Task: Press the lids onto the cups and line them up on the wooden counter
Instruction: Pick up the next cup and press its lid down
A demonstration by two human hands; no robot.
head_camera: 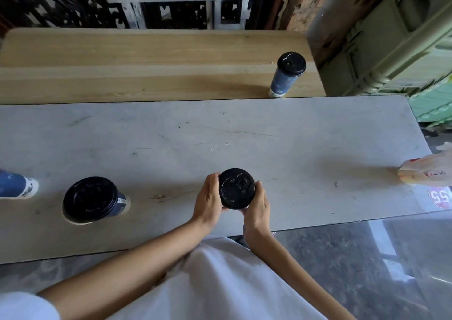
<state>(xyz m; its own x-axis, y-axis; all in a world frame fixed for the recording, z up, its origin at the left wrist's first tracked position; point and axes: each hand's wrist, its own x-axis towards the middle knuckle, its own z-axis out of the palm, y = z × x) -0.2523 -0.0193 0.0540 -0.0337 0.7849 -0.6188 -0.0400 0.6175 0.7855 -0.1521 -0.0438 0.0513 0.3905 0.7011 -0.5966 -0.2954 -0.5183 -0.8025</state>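
Blue cups: three. Far cup (285, 80) on the wooden counter (146, 58), near-left cup (121, 203) on the grey table (171, 136), edge cup (17, 185) cut off at left.
Black lids: three. Far lid (291, 62), left lid (89, 198), middle lid (236, 188).
Hands: two, left hand (208, 201) and right hand (258, 206).
Right edge: one bag (425, 170), one red sticker (440, 197).

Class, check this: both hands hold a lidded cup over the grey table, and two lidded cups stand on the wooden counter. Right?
No. The head view shows only one lidded cup on the wooden counter. The held cup, between left hand and right hand over the grey table, is as stated.
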